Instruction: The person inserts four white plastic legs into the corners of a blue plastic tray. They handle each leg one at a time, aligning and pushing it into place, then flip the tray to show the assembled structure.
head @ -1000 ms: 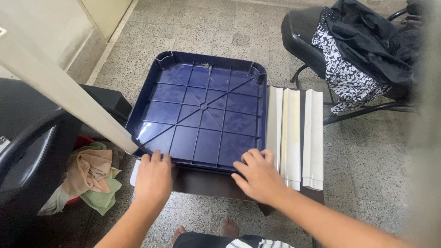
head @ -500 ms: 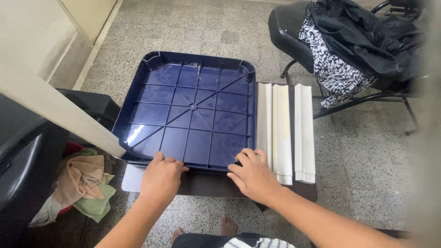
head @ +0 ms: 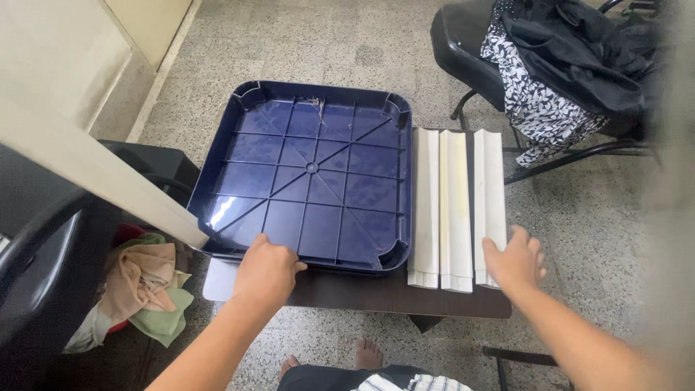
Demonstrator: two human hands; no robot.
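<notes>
Showing at the bottom edge are the person's bare feet (head: 365, 355) on the speckled floor (head: 579, 217). Above them, the left hand (head: 266, 269) grips the near rim of a dark blue square plastic tray (head: 311, 170), fingers curled over the edge. The right hand (head: 515, 259) lies flat and spread on the near end of the outermost of three white plastic strips (head: 456, 206), holding nothing. Tray and strips lie side by side on a low dark brown table (head: 391, 295), the strips just to the right of the tray. At left, crumpled cloths (head: 148, 289) sit in a black bin. Farther off at the upper right, a black chair (head: 470, 43) carries dark and patterned clothes (head: 550, 65).
</notes>
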